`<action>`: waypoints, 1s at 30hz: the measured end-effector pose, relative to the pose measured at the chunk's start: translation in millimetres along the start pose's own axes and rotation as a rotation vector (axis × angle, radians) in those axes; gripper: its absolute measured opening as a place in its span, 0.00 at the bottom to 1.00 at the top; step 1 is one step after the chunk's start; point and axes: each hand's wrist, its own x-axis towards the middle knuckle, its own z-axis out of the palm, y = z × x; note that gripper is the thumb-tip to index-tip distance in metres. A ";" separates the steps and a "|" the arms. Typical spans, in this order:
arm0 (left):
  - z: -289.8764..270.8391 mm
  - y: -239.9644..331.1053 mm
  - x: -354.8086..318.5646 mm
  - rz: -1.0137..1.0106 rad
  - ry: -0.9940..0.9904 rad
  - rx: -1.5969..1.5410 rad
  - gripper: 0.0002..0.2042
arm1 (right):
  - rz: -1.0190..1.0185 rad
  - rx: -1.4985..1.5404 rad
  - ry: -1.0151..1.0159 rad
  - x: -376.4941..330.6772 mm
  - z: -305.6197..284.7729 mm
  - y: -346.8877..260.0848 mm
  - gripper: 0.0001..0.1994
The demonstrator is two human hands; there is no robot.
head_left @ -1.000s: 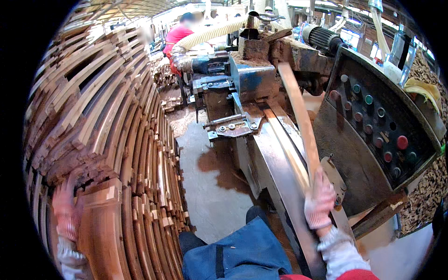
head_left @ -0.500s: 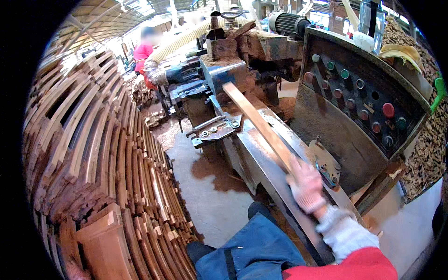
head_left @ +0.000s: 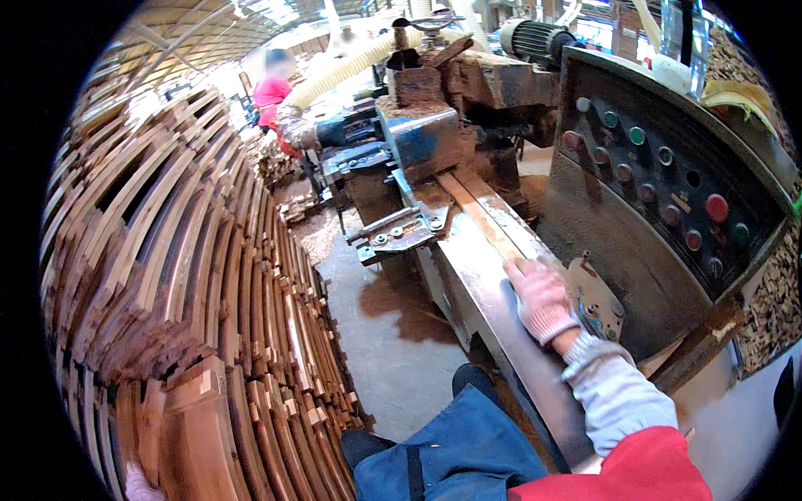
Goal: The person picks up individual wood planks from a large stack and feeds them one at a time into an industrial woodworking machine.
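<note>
My right hand [head_left: 541, 302], in a pale knitted glove, is closed on the near end of a long, narrow wooden strip [head_left: 480, 215]. The strip lies flat along the metal bed [head_left: 493, 292] of a woodworking machine. Its far end reaches the blue, dust-covered machine head [head_left: 422, 138]; what lies beyond that is hidden. At the lower left rim my left hand [head_left: 142, 484] shows only in part, beside upright wooden pieces [head_left: 150, 422] of the stack. Its fingers are not clear.
Tall stacks of curved wooden pieces [head_left: 175, 292] fill the left side. A control panel [head_left: 660, 175] with several buttons stands right of the bed, near a metal plate fitting [head_left: 597, 301]. A ribbed hose [head_left: 342, 71] runs behind. Farther back is a person in red [head_left: 271, 92].
My right hand has moved forward with the strip, which now lies flat on the bed with its far end at the machine head. My left hand shows slightly more at the rim.
</note>
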 end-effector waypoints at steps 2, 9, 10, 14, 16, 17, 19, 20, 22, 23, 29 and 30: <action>-10.4 1.5 -7.4 0.183 0.157 0.021 0.35 | 0.009 0.041 -0.041 38.7 12.0 -0.9 0.18; -144.8 181.9 -89.4 0.864 0.912 0.097 0.27 | -0.220 0.941 0.137 50.5 -21.6 -89.5 0.24; -159.7 210.4 -90.4 0.995 0.973 0.078 0.25 | -0.340 1.097 -0.026 35.7 -59.7 -105.7 0.30; -216.1 335.0 -99.2 1.402 0.822 -0.081 0.23 | -0.550 0.878 -0.100 -30.4 -148.1 -122.6 0.52; -216.3 367.6 -100.7 1.412 1.263 -0.103 0.22 | -0.223 0.845 -0.160 -71.4 -148.5 -107.3 0.49; -222.3 369.7 -99.5 1.398 1.375 -0.184 0.21 | -0.127 0.752 -0.094 -92.0 -153.1 -97.9 0.47; -235.8 365.9 -98.6 1.372 1.405 -0.311 0.21 | 0.040 0.577 0.005 -137.4 -157.1 -68.2 0.45; -245.1 348.6 -99.4 1.349 1.189 -0.277 0.23 | 0.100 0.515 0.022 -161.2 -152.7 -55.4 0.45; -240.0 317.5 -76.1 1.268 1.127 -0.327 0.24 | 0.231 0.223 -0.184 -200.7 -148.9 -35.8 0.45; -227.3 310.6 -53.3 1.242 1.130 -0.457 0.25 | 0.296 0.081 -0.289 -210.5 -146.5 -29.8 0.46; -85.4 142.7 52.9 0.611 0.780 -0.507 0.35 | 0.274 -0.028 -0.005 -163.1 -81.0 -15.8 0.45; -37.4 94.6 85.3 0.477 0.816 -0.400 0.34 | 0.235 0.013 0.122 -140.7 -54.5 -7.8 0.45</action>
